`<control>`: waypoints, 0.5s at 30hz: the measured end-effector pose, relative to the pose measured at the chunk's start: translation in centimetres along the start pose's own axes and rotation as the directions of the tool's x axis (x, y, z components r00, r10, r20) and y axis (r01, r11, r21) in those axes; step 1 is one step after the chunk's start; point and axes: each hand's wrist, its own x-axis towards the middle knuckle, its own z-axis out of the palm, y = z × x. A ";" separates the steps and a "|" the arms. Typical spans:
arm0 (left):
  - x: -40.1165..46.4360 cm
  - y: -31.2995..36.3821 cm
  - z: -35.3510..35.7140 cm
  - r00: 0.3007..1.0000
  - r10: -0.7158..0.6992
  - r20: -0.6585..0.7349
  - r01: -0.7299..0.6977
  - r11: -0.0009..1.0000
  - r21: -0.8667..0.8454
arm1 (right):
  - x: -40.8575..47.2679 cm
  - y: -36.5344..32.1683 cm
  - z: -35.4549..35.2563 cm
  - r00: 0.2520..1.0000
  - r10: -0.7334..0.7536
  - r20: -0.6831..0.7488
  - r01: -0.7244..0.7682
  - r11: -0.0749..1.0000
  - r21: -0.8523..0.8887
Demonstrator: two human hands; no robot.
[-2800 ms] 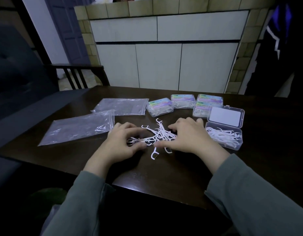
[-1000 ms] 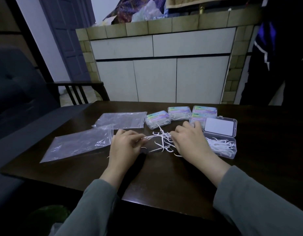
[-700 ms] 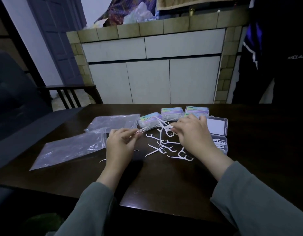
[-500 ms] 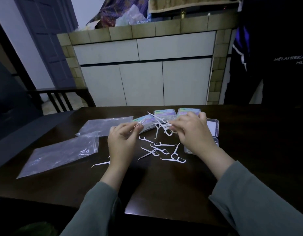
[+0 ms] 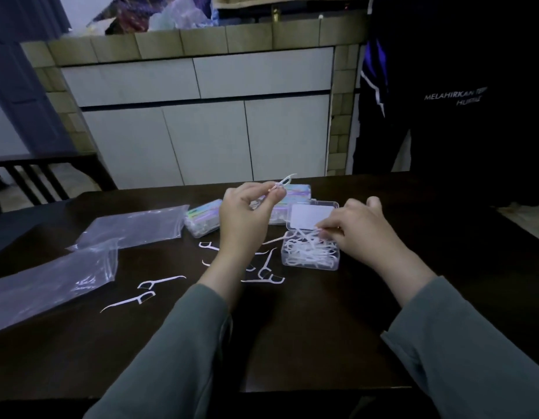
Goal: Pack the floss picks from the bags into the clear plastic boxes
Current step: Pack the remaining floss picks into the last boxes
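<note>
An open clear plastic box (image 5: 310, 261) stands on the dark table, its lid (image 5: 312, 214) laid back, with a heap of white floss picks inside. My right hand (image 5: 362, 234) is at the box's right rim, fingertips pinching picks over it. My left hand (image 5: 247, 219) is raised above the table and pinches a few floss picks (image 5: 284, 181) that stick up from thumb and forefinger. Several loose floss picks (image 5: 160, 281) lie on the table around my left wrist. Two flat clear bags (image 5: 50, 282) lie to the left.
Closed filled boxes with coloured labels (image 5: 203, 217) sit behind my left hand. A dark table (image 5: 307, 328) runs to a near edge. A dark jacket (image 5: 443, 101) hangs at back right. White cabinet doors (image 5: 207, 140) are behind, a chair (image 5: 35, 176) at left.
My right hand has carried its bunch of picks from the middle of the table over to the open box. My left hand has risen with its picks. The camera turned left and tilted up.
</note>
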 end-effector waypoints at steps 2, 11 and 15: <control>0.1 0.0 0.8 0.999 0.012 0.033 -0.012 1.000 0.010 | 0.0 -0.2 0.2 0.999 0.013 0.045 -0.014 1.000 0.022; -0.6 -2.6 1.3 0.968 -0.053 0.245 0.048 0.998 0.026 | -0.4 -0.8 0.4 0.990 0.138 0.037 -0.143 0.935 0.324; -0.8 -2.4 1.4 0.951 -0.057 0.305 0.038 0.997 0.068 | -1.5 0.8 -0.1 0.980 0.201 0.006 -0.195 0.941 0.276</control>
